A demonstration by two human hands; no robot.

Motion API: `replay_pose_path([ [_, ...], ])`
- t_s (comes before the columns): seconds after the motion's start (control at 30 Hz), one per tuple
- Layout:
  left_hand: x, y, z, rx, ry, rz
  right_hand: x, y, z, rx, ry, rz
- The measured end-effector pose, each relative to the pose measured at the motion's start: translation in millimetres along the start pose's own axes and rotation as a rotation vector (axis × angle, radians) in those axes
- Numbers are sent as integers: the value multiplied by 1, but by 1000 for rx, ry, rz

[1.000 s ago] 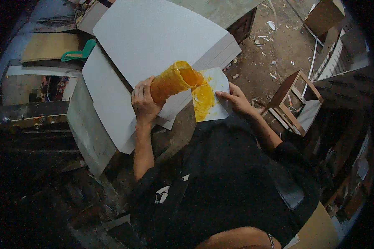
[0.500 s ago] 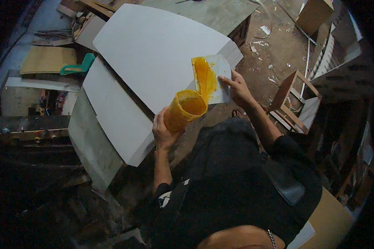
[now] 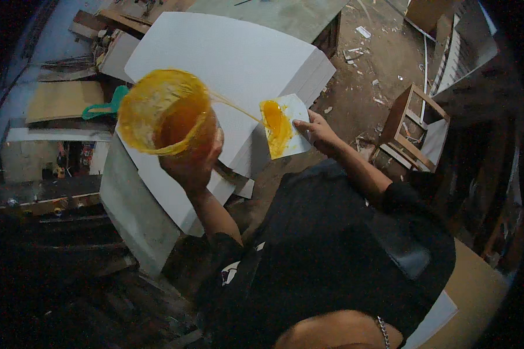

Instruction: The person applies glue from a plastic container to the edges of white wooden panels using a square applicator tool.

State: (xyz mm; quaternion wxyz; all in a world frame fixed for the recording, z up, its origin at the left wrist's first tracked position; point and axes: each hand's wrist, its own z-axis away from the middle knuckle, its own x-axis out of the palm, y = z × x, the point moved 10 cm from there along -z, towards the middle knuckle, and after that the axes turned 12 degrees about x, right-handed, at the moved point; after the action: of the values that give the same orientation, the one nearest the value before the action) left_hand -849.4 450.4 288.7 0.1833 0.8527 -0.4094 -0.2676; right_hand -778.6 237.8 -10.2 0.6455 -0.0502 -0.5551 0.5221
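My left hand [image 3: 195, 160] grips a yellow-coated plastic cup [image 3: 135, 119], raised and tilted so its wide mouth shows. Amber, sticky glue lies inside it. A thin strand of the glue stretches from the cup's rim to a small white card [image 3: 300, 136]. On that card sits a thick smear of yellow glue [image 3: 278, 129]. My right hand [image 3: 320, 132] pinches the card by its right edge, thumb on top, holding it out beyond the near edge of the white boards.
Large white boards [image 3: 215, 52] lie stacked on a grey-green table [image 3: 125, 192]. A green tool [image 3: 106, 107] rests by a tan panel [image 3: 67, 100] at left. At right, a wooden drawer frame [image 3: 413, 131] stands on the scrap-strewn floor [image 3: 367, 75].
My left hand has lifted the cup up and left, away from the card, drawing the glue stream into a thin strand. The card has moved slightly down and left in my right hand.
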Motion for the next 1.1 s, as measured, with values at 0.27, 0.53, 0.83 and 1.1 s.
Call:
replay_pose_path([
  [0.27,28,-36,22,-30,-294,-247,31,-4,12,41,-63,-25],
  [0.53,33,-67,99,-91,-518,-253,34,-42,46,-25,19,99],
  [0.83,6,-90,127,-349,-458,-140,13,-62,84,-112,197,-70],
  [1.1,8,-55,54,-136,-174,108,-49,2,62,-28,299,-76],
])
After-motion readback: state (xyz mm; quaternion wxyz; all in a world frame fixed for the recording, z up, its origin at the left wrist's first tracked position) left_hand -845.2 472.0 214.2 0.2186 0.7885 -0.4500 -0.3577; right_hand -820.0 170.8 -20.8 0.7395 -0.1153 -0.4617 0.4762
